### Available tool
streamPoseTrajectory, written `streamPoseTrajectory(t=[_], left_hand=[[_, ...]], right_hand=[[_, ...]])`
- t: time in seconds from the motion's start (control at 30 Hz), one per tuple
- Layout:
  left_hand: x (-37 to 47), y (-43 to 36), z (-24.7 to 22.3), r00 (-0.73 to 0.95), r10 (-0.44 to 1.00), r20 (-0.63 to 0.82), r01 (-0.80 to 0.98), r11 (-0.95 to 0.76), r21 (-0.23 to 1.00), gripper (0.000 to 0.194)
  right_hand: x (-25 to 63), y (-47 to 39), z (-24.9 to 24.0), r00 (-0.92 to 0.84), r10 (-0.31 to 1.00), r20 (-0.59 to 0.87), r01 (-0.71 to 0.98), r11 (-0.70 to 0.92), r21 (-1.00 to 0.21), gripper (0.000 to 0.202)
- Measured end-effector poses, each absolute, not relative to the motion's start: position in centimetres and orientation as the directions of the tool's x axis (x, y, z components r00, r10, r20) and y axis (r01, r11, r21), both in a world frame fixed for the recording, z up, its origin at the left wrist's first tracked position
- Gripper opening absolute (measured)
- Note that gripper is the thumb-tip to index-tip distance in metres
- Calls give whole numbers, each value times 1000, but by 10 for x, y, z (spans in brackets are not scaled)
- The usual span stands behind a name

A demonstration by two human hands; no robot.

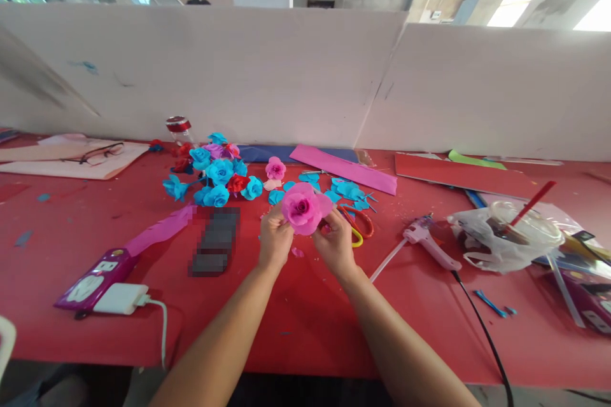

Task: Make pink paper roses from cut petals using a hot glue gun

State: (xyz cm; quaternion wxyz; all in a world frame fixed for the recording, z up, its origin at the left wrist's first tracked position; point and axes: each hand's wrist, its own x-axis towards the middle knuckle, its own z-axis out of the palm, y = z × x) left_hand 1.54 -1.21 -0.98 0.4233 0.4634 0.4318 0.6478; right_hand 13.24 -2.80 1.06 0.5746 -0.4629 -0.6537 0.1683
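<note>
A pink paper flower [301,208] with layered petals and a dark centre is held up in front of me, above the red table [286,343]. My left hand [277,235] pinches it at the lower left. On its right side, my right hand [337,238] is closed at a petal's edge, with a bit of pink showing by the fingers. Just behind lie loose blue paper petals [347,189] and a smaller pink flower [275,168]. Scissors [365,224] with red and yellow handles rest beside my right hand. The flower's underside is hidden.
Blue, red and pink paper flowers [219,172] are heaped at the back left. A pink glue gun [429,241] with a black cord lies right, near a bagged drink cup [510,235]. A purple power strip [98,280] with a white charger is at left. A partition [214,70] stands behind.
</note>
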Motion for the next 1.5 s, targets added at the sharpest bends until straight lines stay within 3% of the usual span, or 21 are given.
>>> streamPoseTrajectory(t=[0.33, 0.67, 1.0, 1.17, 1.33, 1.5], left_hand=[[22, -15, -4, -115, 967, 227, -233, -249, 940, 4], [20, -12, 11, 37, 999, -36, -548, 50, 835, 19], [15, -6, 3, 180, 978, -103, -646, 197, 738, 21], [11, -4, 4, 161, 983, -92, -657, 176, 733, 15], [-6, 9, 7, 29, 988, -151, -773, 117, 623, 10], [-14, 17, 9, -53, 983, -178, -798, 66, 599, 9]], right_hand=[[132, -26, 3, 100, 787, 609, 371, 539, -756, 18], [129, -30, 7, 33, 834, 552, 380, 500, -778, 15], [128, -28, 6, 71, 928, 366, 167, 351, -921, 15], [128, -26, 4, 7, 954, 300, 128, 297, -946, 18], [136, -24, 9, -122, 963, 241, 293, 267, -918, 21], [143, -20, 10, -161, 966, 204, 376, 251, -892, 22]])
